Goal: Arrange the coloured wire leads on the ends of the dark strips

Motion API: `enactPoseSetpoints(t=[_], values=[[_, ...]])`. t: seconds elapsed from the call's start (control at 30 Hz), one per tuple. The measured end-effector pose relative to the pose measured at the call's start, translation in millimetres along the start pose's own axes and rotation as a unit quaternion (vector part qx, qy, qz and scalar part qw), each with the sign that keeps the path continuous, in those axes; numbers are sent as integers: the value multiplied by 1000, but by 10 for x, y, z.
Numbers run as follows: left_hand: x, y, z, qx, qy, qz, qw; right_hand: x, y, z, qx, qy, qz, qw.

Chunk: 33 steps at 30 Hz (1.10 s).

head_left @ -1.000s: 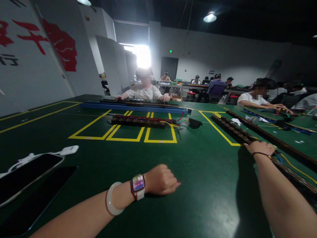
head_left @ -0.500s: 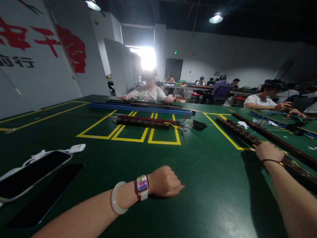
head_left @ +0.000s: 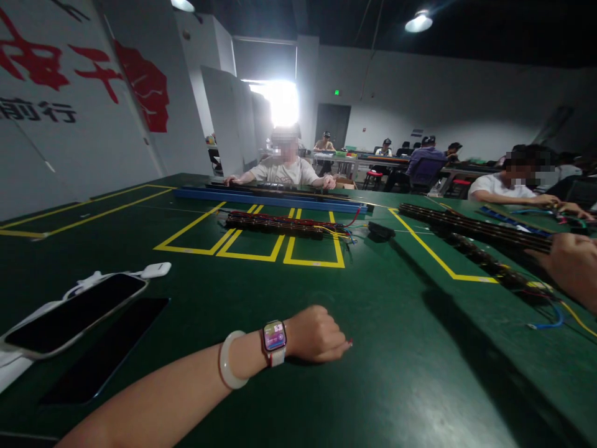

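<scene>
My left hand (head_left: 318, 335) rests on the green tabletop, fingers curled in, back of the hand upward, with nothing visible in it. A watch and a pale bangle are on that wrist. At the right edge my right hand (head_left: 573, 267), partly cut off, is closed around the near end of a long dark strip (head_left: 480, 225), held above the table. Beneath it lies a bundle of dark strips (head_left: 485, 258) with blue and yellow wires at its near end. Another bundle of dark strips (head_left: 275, 224) with red, yellow and blue wires lies mid-table.
Yellow tape outlines (head_left: 247, 254) mark the table. A black phone (head_left: 112, 348), a white-cased phone (head_left: 79, 311) and a white earbud case (head_left: 157, 269) lie left. A small black object (head_left: 381, 231) is centre-right. Opposite, a person (head_left: 286, 165) sits behind blue rails (head_left: 270, 200); another person sits right.
My right hand has moved right and lifted the long dark strip from the table; its shadow now crosses the tabletop. My left hand stays in place. The view has shifted slightly.
</scene>
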<state>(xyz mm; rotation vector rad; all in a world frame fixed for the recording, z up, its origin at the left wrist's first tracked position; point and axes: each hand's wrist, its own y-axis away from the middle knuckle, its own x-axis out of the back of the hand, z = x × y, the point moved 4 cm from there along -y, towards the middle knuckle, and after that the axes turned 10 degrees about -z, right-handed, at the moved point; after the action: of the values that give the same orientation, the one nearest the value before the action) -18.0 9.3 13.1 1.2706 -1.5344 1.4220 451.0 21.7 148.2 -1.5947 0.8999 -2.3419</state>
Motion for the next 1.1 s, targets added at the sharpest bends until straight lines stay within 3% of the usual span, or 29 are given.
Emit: enactPoseSetpoints(t=[0.1, 0.17, 0.23, 0.37, 0.57, 0.7, 0.87, 1.1], values=[[3, 4, 7, -5, -2, -2, 1000, 213, 42, -322, 64, 95, 61, 992], [9, 4, 14, -12, -3, -2, 1000, 353, 66, -596, 94, 93, 88, 987], [18, 2, 25, -23, -5, 1, 1000, 496, 89, -940, 119, 66, 92, 986], [41, 0, 41, -28, -16, 14, 999, 689, 159, -1841, 197, -38, 40, 979], [57, 17, 64, -27, -33, 57, 997, 648, 359, -3245, 292, -177, -8, 940], [38, 25, 82, -35, -38, 78, 996, 575, 485, -3965, 334, -215, -56, 916], [0, 23, 87, -37, -34, 73, 996, 539, 591, -4547, 359, -253, -112, 891], [-22, 18, 74, -45, -10, 54, 997, 460, 701, -5067, 375, -321, -186, 849]])
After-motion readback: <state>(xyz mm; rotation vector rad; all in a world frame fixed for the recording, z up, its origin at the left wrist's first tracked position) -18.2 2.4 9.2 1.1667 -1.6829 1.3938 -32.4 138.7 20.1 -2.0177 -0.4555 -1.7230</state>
